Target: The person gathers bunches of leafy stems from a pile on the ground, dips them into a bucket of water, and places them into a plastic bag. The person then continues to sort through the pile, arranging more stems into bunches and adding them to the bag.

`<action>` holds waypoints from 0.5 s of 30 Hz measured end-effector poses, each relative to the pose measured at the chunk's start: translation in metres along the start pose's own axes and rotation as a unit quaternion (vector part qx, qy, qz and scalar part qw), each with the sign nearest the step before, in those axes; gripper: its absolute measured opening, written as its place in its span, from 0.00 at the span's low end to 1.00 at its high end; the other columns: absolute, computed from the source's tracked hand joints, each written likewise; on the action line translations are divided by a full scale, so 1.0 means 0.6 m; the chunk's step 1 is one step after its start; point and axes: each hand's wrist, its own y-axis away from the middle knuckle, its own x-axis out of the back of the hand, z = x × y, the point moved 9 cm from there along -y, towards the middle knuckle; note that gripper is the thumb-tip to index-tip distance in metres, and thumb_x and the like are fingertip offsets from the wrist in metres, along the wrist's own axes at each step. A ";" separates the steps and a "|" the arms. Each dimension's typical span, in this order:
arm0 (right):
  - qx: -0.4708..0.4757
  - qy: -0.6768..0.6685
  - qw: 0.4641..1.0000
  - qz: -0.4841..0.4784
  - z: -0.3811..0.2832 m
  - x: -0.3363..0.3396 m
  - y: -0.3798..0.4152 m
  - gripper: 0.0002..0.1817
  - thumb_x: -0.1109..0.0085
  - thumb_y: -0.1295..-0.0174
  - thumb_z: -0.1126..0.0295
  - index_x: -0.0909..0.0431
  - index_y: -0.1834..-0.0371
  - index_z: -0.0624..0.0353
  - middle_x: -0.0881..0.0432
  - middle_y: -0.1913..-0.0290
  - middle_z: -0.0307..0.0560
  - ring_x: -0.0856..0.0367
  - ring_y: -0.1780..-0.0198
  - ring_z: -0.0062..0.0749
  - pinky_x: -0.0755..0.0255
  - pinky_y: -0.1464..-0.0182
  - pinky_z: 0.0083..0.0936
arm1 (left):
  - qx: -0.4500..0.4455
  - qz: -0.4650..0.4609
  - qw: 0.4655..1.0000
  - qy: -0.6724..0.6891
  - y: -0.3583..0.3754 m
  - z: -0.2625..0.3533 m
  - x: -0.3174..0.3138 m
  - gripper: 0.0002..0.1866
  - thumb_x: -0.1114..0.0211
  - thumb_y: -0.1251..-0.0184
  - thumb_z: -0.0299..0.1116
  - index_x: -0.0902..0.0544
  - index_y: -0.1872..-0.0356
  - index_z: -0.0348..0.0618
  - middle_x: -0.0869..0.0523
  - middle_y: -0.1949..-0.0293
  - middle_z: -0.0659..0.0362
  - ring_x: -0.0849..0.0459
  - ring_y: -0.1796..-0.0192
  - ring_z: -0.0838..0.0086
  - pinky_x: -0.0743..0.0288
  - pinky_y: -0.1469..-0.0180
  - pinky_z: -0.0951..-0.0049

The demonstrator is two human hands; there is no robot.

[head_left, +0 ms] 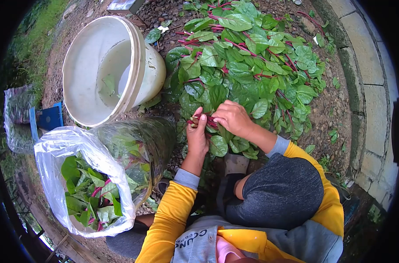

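Observation:
My left hand [196, 134] is closed around a small bunch of red stems [210, 121] from leafy greens. On the same bunch, my right hand [232, 117] pinches from the other side, and the hands almost meet. Green leaves from the bunch hang below my right hand. Just beyond both hands spreads a large pile of red-stemmed Malabar spinach [247, 65] on the ground. Left of my left arm, a clear plastic bag [87, 142] stands with its mouth wide, partly filled with similar leaves [94, 193].
A white bucket [140, 65] with some water and a leaf inside leans at the upper left. Stone kerb blocks [361, 48] run along the right. A blue object [50, 117] and another filled plastic bag [19, 114] lie at the far left. Gravelly soil [339, 105] surrounds the pile.

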 end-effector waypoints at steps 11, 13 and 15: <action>0.033 0.045 0.997 0.059 -0.011 0.103 -0.082 0.08 0.35 0.51 0.73 0.20 0.67 0.61 0.20 0.65 0.50 0.23 0.59 0.46 0.29 0.53 0.36 | -0.065 0.047 0.994 -0.070 0.002 0.001 0.021 0.05 0.40 0.33 0.30 0.26 0.61 0.44 0.17 0.65 0.59 0.19 0.60 0.76 0.25 0.54 0.73; 0.048 0.168 0.980 0.095 0.029 0.114 -0.092 0.10 0.35 0.50 0.75 0.22 0.64 0.61 0.21 0.60 0.50 0.24 0.55 0.46 0.30 0.51 0.36 | -0.174 0.015 0.959 -0.223 -0.005 -0.011 0.049 0.08 0.43 0.31 0.36 0.25 0.58 0.43 0.18 0.61 0.58 0.20 0.58 0.72 0.27 0.52 0.71; 0.039 0.222 0.970 0.094 0.113 0.113 -0.098 0.12 0.36 0.48 0.75 0.25 0.60 0.60 0.23 0.58 0.49 0.25 0.53 0.46 0.32 0.49 0.36 | -0.256 -0.033 0.912 -0.320 0.031 0.022 0.040 0.17 0.50 0.29 0.41 0.24 0.49 0.41 0.17 0.54 0.54 0.21 0.50 0.61 0.29 0.45 0.65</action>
